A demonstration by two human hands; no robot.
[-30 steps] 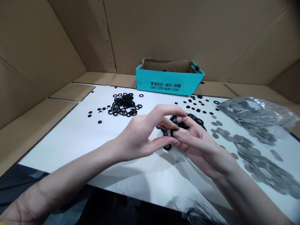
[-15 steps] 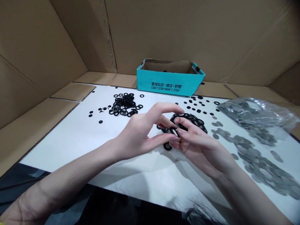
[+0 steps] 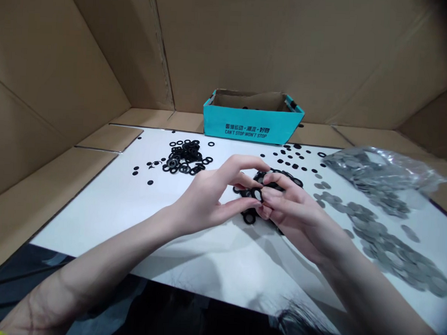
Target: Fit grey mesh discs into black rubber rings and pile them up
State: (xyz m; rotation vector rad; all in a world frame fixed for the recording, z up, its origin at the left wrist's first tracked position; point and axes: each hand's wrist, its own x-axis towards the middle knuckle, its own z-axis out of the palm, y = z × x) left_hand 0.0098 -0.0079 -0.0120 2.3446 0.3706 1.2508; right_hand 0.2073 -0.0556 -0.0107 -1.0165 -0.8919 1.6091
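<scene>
A black ring (image 3: 254,192) is pinched upright between the fingertips of both hands, with a pale centre. Whether that centre is a disc or an opening, I cannot tell. My left hand (image 3: 211,196) holds the ring's left side between thumb and fingers, index finger arched above. From the right, my right hand (image 3: 299,208) presses its fingertips together against the same ring. Just behind and below the fingers lies a pile of black rings (image 3: 298,182), several with grey discs in their centres; the hands hide part of it. One such ring (image 3: 249,218) rests near the pile's front edge.
Loose black rings (image 3: 185,153) are heaped at back left. Grey discs (image 3: 393,251) spread along the right, beside a clear plastic bag (image 3: 379,169) of more discs. Small black discs (image 3: 295,166) dot the white table (image 3: 107,197). A turquoise box (image 3: 247,121) stands behind, before cardboard walls.
My right fingertips have closed in slightly on the ring, and its pale centre looks narrower. My left hand has barely moved, and the piles look the same.
</scene>
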